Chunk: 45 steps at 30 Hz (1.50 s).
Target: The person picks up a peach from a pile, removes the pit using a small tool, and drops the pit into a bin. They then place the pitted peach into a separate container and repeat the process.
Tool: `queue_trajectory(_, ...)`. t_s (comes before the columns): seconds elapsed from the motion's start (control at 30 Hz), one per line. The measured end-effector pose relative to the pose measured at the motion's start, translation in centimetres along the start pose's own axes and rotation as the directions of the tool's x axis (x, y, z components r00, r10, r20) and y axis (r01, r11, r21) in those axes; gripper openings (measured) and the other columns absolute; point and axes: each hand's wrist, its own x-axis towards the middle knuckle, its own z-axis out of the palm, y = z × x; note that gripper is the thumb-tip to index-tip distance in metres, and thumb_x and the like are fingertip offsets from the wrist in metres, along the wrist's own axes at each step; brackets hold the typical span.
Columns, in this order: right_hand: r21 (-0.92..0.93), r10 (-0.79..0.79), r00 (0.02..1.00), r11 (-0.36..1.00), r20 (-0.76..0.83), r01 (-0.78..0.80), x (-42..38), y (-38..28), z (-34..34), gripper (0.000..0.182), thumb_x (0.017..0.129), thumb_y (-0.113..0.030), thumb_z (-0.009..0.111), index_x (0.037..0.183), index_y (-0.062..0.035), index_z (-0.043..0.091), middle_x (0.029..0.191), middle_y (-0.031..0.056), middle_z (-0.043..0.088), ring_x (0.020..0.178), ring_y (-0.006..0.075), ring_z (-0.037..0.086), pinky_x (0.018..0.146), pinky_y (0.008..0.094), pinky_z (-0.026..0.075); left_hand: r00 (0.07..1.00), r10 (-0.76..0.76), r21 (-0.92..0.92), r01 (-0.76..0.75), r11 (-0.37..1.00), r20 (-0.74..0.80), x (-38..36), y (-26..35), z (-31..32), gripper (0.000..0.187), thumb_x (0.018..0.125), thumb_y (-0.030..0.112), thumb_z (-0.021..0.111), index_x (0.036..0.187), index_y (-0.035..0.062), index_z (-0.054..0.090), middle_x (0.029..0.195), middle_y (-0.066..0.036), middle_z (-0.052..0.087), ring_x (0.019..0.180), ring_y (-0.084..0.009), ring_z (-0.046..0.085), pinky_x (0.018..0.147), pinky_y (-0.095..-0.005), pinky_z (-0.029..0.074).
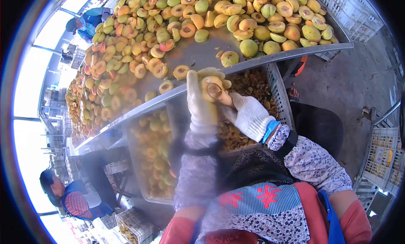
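Note:
My left hand [200,103], in a pale glove, is wrapped around a halved peach [212,89] with its cut face and brown pit hollow turned up. My right hand [249,116], in a white knitted glove with a blue band at the wrist, is closed close against that peach. An orange-brown piece [226,100] shows between the right fingertips and the fruit; whether it is a tool or part of the peach I cannot make out. Both hands are above the near rim of a metal table [192,54] heaped with peach halves [187,30].
Below my hands stands a crate [282,96] full of brown pits or scraps [253,86]. Left of it, a tub [145,193] holds peach halves. Stacked crates [350,14] are at the upper right, more crates [382,155] at the right. Two people are on the left.

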Motion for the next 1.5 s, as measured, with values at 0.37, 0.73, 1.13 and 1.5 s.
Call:
queue_trajectory(0.37,-0.201,0.126,0.989,0.973,0.075,-0.109,-0.6,0.2,-1.2,0.030,0.095,-0.035,0.057,0.098,-0.0050,0.061,0.086,0.0212,0.067,0.083,0.0424,0.064,0.073,0.0494,0.051,0.974,0.088,0.525,-0.189,0.830,0.211,0.7,0.4,-2.0,0.048,0.102,0.041,0.043,0.093,-0.0019,0.063,0.080,-0.015,0.064,0.062,-0.0243,0.063,0.058,-0.0323,0.053)
queue_trajectory(0.73,0.278,0.047,0.998,0.960,-0.037,-0.035,-0.5,0.4,0.1,0.031,0.097,-0.029,0.056,0.103,0.0012,0.061,0.091,0.0259,0.066,0.091,0.0458,0.062,0.076,0.0474,0.050,0.994,-0.085,-0.136,0.093,0.986,0.068,0.1,1.2,-1.1,0.044,0.099,0.036,0.050,0.117,-0.0035,0.059,0.103,-0.018,0.065,0.095,-0.0371,0.065,0.086,-0.0470,0.055)
queue_trajectory(1.13,0.406,0.149,0.971,0.888,0.185,-0.213,-0.5,-2.1,0.1,0.034,0.100,-0.028,0.053,0.105,0.0038,0.063,0.089,0.0240,0.068,0.088,0.0401,0.066,0.076,0.0417,0.051,0.990,-0.002,-0.054,-0.005,0.999,-0.140,-1.3,1.1,0.4,0.042,0.097,0.041,0.059,0.109,0.0013,0.058,0.097,-0.012,0.064,0.089,-0.0267,0.065,0.081,-0.0383,0.057)
queue_trajectory(1.5,0.540,0.133,0.945,0.793,0.298,-0.282,-0.9,-1.4,0.9,0.035,0.102,-0.029,0.053,0.104,0.0039,0.064,0.086,0.0163,0.068,0.081,0.0236,0.062,0.076,0.0371,0.048,0.992,0.083,0.166,-0.066,0.984,-0.093,-1.2,1.1,-0.1,0.043,0.101,0.039,0.052,0.109,-0.0031,0.059,0.084,-0.012,0.064,0.076,-0.0221,0.065,0.067,-0.0325,0.056)
